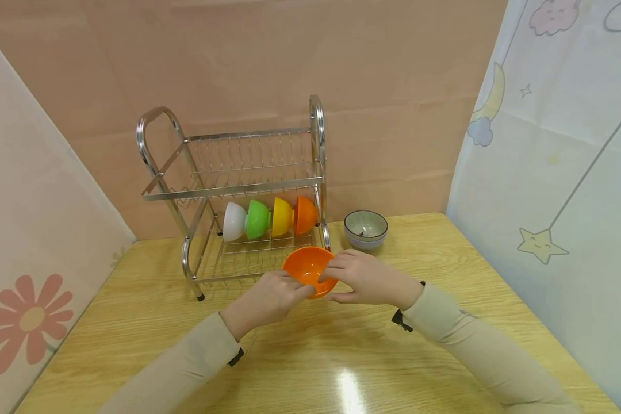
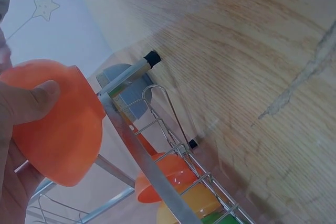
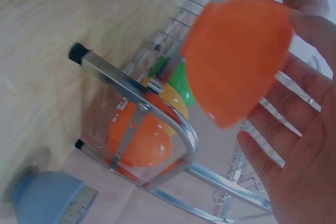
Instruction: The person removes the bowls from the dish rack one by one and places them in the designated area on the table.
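Both hands hold an orange bowl over the table in front of the rack, its hollow facing up toward the head camera. At its lower left edge, my left hand pinches it; the left wrist view has the thumb pressed on the bowl's outside. My right hand is at the right rim, its fingertips bent over into the hollow and its thumb lower down. In the right wrist view, the right fingers are spread along the rim, partly hidden behind the bowl.
A two-tier metal dish rack stands behind the hands. On its lower tier, white, green, yellow and orange bowls stand on edge in a row. Right of the rack sits a dark-rimmed grey bowl.
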Tool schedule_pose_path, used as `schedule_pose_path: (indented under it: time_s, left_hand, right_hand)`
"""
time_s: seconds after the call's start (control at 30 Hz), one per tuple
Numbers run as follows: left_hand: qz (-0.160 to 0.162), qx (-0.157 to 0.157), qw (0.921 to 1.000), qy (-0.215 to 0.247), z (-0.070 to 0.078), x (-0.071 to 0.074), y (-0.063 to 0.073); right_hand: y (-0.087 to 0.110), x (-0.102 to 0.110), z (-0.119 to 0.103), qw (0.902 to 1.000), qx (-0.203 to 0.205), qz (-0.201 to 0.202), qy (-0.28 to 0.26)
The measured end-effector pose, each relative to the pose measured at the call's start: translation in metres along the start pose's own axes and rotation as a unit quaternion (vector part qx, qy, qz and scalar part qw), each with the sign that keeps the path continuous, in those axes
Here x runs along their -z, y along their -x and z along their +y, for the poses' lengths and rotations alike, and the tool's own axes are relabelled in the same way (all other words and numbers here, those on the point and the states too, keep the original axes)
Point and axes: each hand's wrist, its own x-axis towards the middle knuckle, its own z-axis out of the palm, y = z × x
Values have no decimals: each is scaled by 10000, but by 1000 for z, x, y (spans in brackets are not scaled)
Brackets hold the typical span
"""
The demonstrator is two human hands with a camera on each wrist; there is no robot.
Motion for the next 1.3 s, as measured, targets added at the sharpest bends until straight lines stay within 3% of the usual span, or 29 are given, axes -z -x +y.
schedule_pose_path:
  time_s: [0.4, 0.63, 1.3]
  left_hand:
    - [-43, -69, 10000, 44, 0, 4, -3]
    - [66, -128, 9998, 123, 1, 3, -4]
    - [149, -98, 9998, 67, 1, 3, -6]
  right_hand:
    - [-6, -25, 7, 9978, 482, -169, 420]
    - [-8, -36, 12, 9960, 698, -15, 559]
    - [-6, -33, 14, 9923, 886, 267, 819]
